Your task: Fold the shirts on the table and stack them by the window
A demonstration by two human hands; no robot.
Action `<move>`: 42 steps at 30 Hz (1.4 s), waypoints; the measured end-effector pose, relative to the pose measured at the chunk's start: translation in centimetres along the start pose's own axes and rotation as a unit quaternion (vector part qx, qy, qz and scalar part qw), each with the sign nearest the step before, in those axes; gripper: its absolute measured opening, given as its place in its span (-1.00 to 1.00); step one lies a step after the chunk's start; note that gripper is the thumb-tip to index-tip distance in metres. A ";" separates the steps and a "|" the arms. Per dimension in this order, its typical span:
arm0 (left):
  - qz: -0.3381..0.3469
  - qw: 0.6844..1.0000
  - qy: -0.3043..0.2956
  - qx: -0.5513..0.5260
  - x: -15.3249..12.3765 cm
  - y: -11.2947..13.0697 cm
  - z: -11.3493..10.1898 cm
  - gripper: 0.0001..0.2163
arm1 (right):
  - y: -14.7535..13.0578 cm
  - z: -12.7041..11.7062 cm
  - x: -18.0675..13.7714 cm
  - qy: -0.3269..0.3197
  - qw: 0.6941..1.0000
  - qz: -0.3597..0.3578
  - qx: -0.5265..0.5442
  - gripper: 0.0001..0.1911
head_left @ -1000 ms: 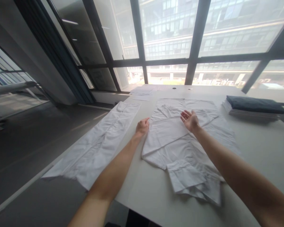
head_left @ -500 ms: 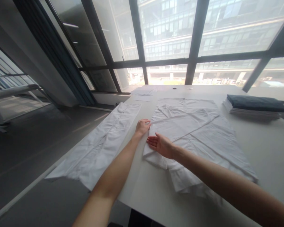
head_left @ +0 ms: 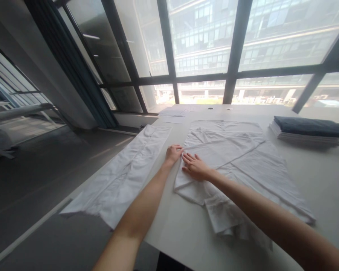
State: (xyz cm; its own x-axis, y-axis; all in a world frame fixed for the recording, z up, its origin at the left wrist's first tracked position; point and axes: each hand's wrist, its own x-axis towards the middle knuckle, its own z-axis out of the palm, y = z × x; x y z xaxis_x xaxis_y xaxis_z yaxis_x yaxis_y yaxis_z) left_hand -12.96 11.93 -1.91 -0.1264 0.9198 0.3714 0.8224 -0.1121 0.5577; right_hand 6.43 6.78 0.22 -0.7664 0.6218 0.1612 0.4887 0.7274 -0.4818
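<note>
A white garment [head_left: 243, 173], partly folded and creased, lies spread over the table. My left hand [head_left: 174, 153] is at its left edge, with the fingertips closed on the fabric there. Just beside it, my right hand [head_left: 196, 167] rests palm down on the garment near that same edge, its fingers spread. Below my right forearm, a loose bunched part of the fabric lies toward the near side of the table. A second white cloth [head_left: 124, 169] lies along the table's left side, partly hanging over the edge, and neither hand touches it.
The white table [head_left: 164, 222] stands against large windows. A folded dark blue cloth [head_left: 307, 127] tops a stack of white pieces at the right. Sheets of paper [head_left: 172, 114] lie at the far left corner. A dark curtain [head_left: 73, 71] hangs at the left.
My right hand has turned from palm sideways to palm down and come onto the garment's left edge, nearer my left hand. My left hand stays at the edge. The view has shifted slightly.
</note>
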 end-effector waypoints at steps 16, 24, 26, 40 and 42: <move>-0.005 1.000 0.000 0.009 -0.3 0.6 -0.2 -0.88 | -5.4 1.5 -2.3 -0.034 0.996 0.041 -0.073 -0.18; -0.013 0.999 0.007 0.038 -0.6 1.8 -0.4 -0.81 | -9.7 0.7 -5.4 -0.025 0.996 0.051 0.071 -0.67; 0.014 0.999 0.010 0.049 -1.0 2.7 -0.6 -0.71 | -8.4 -0.2 -3.6 0.053 0.964 0.147 0.217 -0.66; 0.099 0.927 -0.278 0.232 -3.4 6.2 -0.2 -0.42 | 16.6 -9.8 -6.1 0.373 0.614 0.297 0.629 -0.70; 0.095 0.923 -0.290 0.235 -3.2 6.3 -0.3 -0.41 | 19.4 -11.9 -8.2 0.456 0.611 0.305 0.571 -0.69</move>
State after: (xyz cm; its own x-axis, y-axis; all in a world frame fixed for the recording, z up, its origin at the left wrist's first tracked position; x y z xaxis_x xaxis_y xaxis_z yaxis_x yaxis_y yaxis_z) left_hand -7.50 8.16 0.67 0.2509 0.9622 -0.1055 0.9661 -0.2421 0.0892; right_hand 27.15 19.25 -0.14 0.2195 0.9576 -0.1864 -0.4407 -0.0732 -0.8947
